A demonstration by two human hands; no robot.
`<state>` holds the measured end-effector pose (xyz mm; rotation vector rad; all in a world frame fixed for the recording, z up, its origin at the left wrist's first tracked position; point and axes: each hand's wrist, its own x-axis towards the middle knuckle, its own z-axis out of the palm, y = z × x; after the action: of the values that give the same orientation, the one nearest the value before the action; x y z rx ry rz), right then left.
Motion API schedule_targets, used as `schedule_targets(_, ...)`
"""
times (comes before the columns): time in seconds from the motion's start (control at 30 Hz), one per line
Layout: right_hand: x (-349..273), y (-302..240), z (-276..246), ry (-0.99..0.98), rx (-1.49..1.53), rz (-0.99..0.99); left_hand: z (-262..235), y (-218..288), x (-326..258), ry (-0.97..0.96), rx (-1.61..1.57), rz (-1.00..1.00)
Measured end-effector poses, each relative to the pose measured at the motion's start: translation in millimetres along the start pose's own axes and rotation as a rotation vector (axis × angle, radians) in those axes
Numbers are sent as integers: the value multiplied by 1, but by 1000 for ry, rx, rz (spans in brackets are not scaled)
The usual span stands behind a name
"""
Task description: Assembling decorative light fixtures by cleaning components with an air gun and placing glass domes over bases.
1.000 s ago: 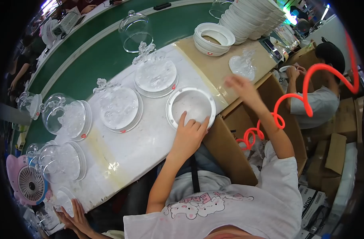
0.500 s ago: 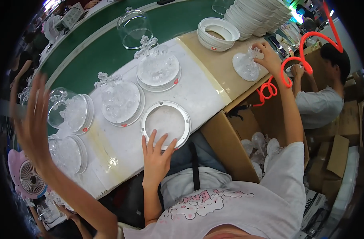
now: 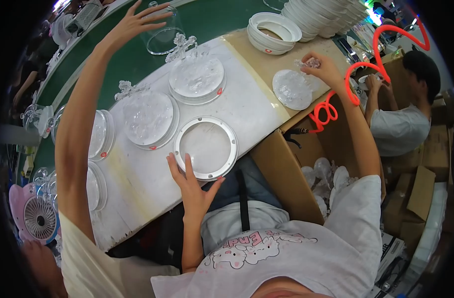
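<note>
My left hand (image 3: pixel 196 191) lies at the near edge of a white ring-shaped base (image 3: pixel 178 151), fingers spread, fingertips at or just beside its rim. At the right, the fingers of my right hand (image 3: pixel 325 69) pinch the knobbly top of a clear plastic ornament (image 3: pixel 292 90). Its round, translucent disc is tilted over the brown board. Several white bases carrying similar clear discs stand left of the ring, among them one disc-topped base (image 3: pixel 197 79) and another base (image 3: pixel 148 119).
A co-worker's arm (image 3: pixel 78 129) reaches across the left toward a clear dome (image 3: pixel 162 35) on the green belt. White rings (image 3: pixel 272 32) are stacked at the back right. A red coiled hose (image 3: pixel 326 113) hangs over an open carton (image 3: pixel 274 174) with clear parts. A pink fan (image 3: pixel 38 218) stands left.
My right hand has brought the clear ornament left and slightly nearer. My left fingers have shifted to the ring's near-left edge. The co-worker's arm has stretched up to the dome.
</note>
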<state>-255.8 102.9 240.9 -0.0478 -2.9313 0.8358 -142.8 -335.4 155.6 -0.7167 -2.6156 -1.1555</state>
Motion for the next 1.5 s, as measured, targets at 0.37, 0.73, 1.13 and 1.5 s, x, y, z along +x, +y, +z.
schedule_targets(0.37, -35, -24, -5, 87, 595, 249, 15, -10, 9, 65, -158, -127)
schedule_targets(0.73, -40, -194, 66, -161, 482, -234, 11, -10, 5, 90, -96, -112)
schedule_targets(1.13, -28, -225, 102, -252, 225, -548, 12, -11, 5, 140, -65, -91)
schedule_targets(1.5, -23, -221, 110, -154, 165, -672, 14, -12, 4, 135, -14, -68)
